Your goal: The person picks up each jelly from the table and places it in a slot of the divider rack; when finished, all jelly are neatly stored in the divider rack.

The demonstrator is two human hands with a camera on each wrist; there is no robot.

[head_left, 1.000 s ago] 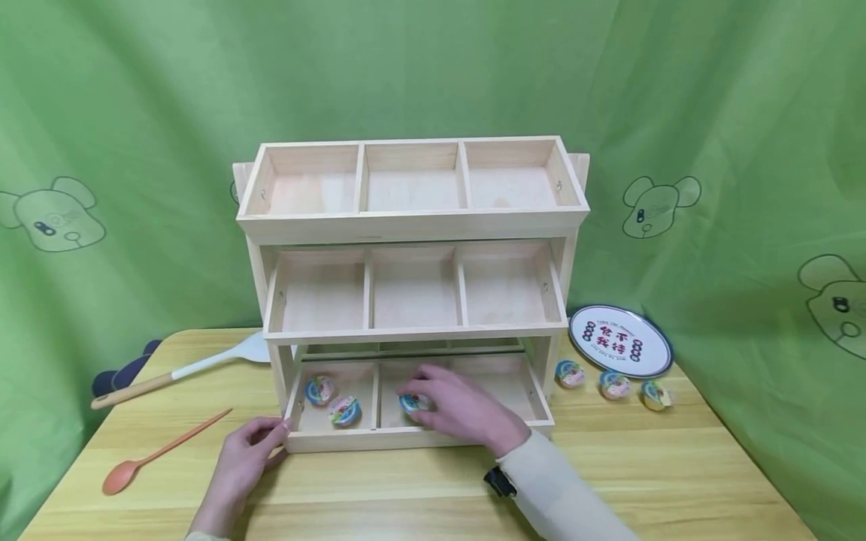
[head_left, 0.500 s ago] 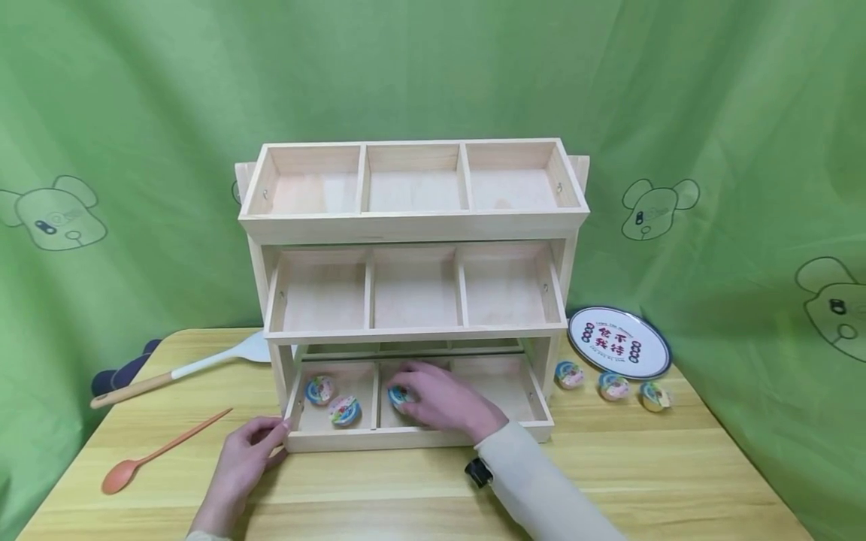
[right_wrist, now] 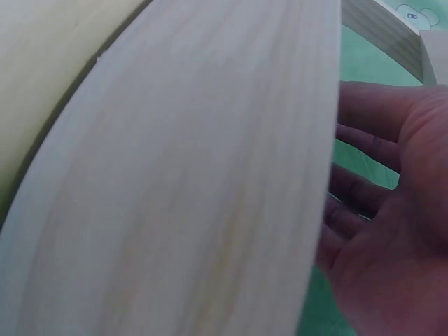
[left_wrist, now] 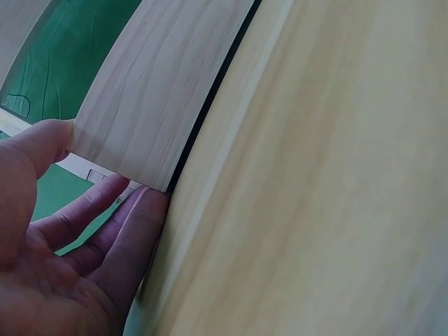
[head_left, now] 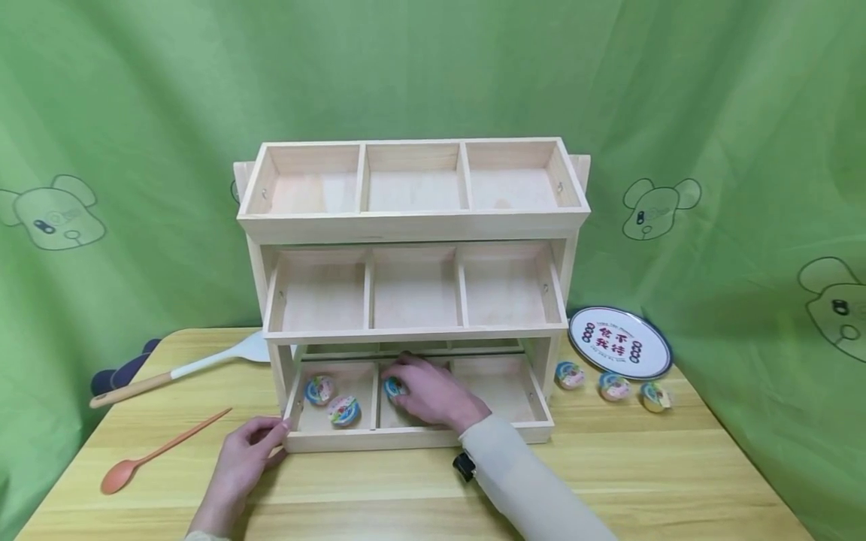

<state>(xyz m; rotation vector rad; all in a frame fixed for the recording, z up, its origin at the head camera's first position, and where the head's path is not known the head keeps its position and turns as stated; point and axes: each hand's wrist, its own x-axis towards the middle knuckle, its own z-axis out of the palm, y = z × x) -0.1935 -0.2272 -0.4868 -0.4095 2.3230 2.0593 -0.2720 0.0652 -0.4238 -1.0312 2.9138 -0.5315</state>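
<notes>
In the head view my right hand (head_left: pixel 433 392) reaches into the middle compartment of the wooden rack's bottom tray (head_left: pixel 419 440). Its fingers hold a small jelly cup (head_left: pixel 393 388) with a blue printed lid, close to the left divider. The right wrist view shows that hand (right_wrist: pixel 392 189) behind the tray's front board, its fingertips hidden. My left hand (head_left: pixel 245 457) grips the tray's front left corner; in the left wrist view its thumb lies at the top edge and the fingers (left_wrist: pixel 133 238) at the end. Two jelly cups, one pink-lidded (head_left: pixel 319 390) and one blue-and-pink (head_left: pixel 343 410), sit in the left compartment.
Three more jelly cups (head_left: pixel 614 385) stand on the table right of the rack, before an oval plate (head_left: pixel 620 343). To the left lie an orange spoon (head_left: pixel 120 476) and a white spatula (head_left: pixel 203 366) with wooden handle. Two upper trays (head_left: pixel 413 228) overhang the bottom one.
My right hand has moved left within the middle compartment, carrying the jelly cup toward the left divider. The left hand stays at the tray's corner.
</notes>
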